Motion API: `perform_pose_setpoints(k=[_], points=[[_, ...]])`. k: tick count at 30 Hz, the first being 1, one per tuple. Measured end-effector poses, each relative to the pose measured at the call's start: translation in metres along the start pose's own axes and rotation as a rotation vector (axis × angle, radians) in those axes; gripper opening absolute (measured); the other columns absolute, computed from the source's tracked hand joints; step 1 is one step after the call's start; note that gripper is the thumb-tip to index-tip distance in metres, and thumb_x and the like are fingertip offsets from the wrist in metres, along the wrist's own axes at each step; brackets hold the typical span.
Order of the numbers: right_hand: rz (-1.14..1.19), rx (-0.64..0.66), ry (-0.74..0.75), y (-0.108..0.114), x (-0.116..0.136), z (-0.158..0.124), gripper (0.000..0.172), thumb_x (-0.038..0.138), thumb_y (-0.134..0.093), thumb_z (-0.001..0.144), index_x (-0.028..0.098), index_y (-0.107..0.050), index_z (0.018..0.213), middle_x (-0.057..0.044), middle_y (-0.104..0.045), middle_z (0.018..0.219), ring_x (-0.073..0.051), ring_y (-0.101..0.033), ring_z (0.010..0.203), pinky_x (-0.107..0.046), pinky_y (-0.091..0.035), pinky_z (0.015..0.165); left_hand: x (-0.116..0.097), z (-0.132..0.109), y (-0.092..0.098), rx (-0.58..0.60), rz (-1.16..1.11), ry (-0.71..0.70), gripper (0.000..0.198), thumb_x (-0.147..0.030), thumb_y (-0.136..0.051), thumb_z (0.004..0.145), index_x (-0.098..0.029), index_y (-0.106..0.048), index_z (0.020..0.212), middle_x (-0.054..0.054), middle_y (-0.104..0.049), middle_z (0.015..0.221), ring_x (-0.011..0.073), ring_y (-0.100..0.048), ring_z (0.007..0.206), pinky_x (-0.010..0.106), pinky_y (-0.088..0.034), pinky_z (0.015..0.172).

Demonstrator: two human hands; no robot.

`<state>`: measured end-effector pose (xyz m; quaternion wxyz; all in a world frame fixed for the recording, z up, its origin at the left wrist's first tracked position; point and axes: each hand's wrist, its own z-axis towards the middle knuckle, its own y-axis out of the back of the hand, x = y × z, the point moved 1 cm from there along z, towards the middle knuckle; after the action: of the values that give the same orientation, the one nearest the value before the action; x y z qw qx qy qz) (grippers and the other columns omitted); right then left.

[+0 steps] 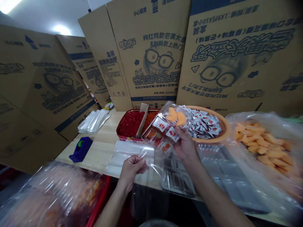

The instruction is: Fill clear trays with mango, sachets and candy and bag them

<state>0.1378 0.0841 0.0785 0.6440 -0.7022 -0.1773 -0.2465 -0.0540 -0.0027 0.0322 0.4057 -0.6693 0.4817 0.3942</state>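
1. In the head view, the right hand (186, 145) grasps the right edge of a filled clear blister tray (163, 136), raised and tilted over the middle of the table, carrying curved orange candies (181, 119) and printed sachets (160, 124).
2. The left hand (134, 168) pinches clear film (153, 162) between thumb and fingers, near the tray's near end; whether this is a bag's mouth, I cannot tell.
3. Good handling likely means levelling the tray so loose pieces stay seated, supporting its rim without squeezing, and keeping the thin film taut and unsnagged.
4. On the wooden table (99, 157), a divided red tin (129, 137) stands behind the hands, an orange basket (226, 126) of sachets to its right. A blue tape dispenser (81, 148) sits left; clear moulded trays (177, 181) lie near right.
5. Tall printed cartons (153, 63) wall the far side; a bright ceiling light (61, 30) shows far left.
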Motion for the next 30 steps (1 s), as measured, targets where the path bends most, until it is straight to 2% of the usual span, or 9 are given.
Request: perform_pose_setpoints(k=[4,7,11,14,18,25,30], points=[[0.004,0.05,-0.024,0.009,-0.002,0.006,0.019,0.015,-0.072,0.058,0.019,-0.064,0.075,0.002,-0.07,0.077,-0.01,-0.063,0.068,-0.021,-0.053,0.064,-0.001,-0.004,0.0,0.044,-0.01,-0.012,0.036,-0.041,-0.075,0.056,-0.013,-0.054,0.064,0.003,-0.065,0.058,0.0105,-0.059,0.054,0.019,-0.042,0.051],[0.01,0.062,-0.027,0.01,-0.007,0.007,0.016,0.016,-0.072,0.058,0.02,-0.063,0.07,0.003,-0.07,0.078,-0.01,-0.063,0.07,-0.021,-0.052,0.066,-0.003,-0.01,-0.007,0.078,-0.009,0.003,0.038,-0.045,-0.073,0.058,-0.013,-0.055,0.068,0.004,-0.066,0.066,0.0148,-0.063,0.061,0.022,-0.045,0.055],[-0.06,0.131,-0.06,0.006,-0.015,0.002,0.017,0.018,-0.072,0.06,0.023,-0.064,0.074,0.004,-0.07,0.081,-0.011,-0.062,0.076,-0.022,-0.051,0.071,-0.008,-0.013,-0.015,0.1,0.018,-0.019,0.039,-0.049,-0.068,0.063,-0.012,-0.057,0.072,0.007,-0.068,0.077,0.0179,-0.065,0.064,0.026,-0.047,0.057],[-0.119,0.181,-0.083,0.006,-0.016,0.001,0.019,0.02,-0.073,0.06,0.023,-0.065,0.077,0.004,-0.07,0.081,-0.012,-0.062,0.077,-0.023,-0.051,0.071,-0.011,-0.01,-0.01,0.064,0.025,-0.069,0.036,-0.047,-0.065,0.066,-0.012,-0.058,0.073,0.007,-0.068,0.077,0.0171,-0.065,0.064,0.025,-0.046,0.057],[-0.154,0.177,-0.132,0.012,-0.013,0.002,0.022,0.019,-0.074,0.058,0.022,-0.065,0.077,0.004,-0.07,0.077,-0.012,-0.062,0.074,-0.023,-0.05,0.069,-0.012,-0.007,0.0,0.038,0.025,-0.105,0.033,-0.045,-0.065,0.068,-0.012,-0.057,0.072,0.006,-0.069,0.081,0.0153,-0.065,0.062,0.024,-0.046,0.057],[-0.249,0.242,-0.254,0.011,-0.023,-0.003,0.025,0.022,-0.075,0.058,0.022,-0.063,0.081,0.003,-0.069,0.076,-0.014,-0.062,0.067,-0.026,-0.048,0.066,-0.019,-0.007,-0.001,0.077,0.088,-0.088,0.033,-0.037,-0.071,0.063,-0.013,-0.06,0.083,0.005,-0.069,0.077,0.0146,-0.064,0.068,0.022,-0.046,0.058],[-0.346,0.296,-0.385,0.001,-0.03,-0.018,0.023,0.021,-0.076,0.056,0.02,-0.06,0.072,0.003,-0.066,0.072,-0.015,-0.06,0.068,-0.028,-0.046,0.069,-0.024,0.001,-0.001,0.118,-0.142,-0.088,0.025,-0.031,-0.073,0.063,-0.012,-0.061,0.075,0.001,-0.065,0.067,0.0094,-0.058,0.056,0.02,-0.043,0.054]])
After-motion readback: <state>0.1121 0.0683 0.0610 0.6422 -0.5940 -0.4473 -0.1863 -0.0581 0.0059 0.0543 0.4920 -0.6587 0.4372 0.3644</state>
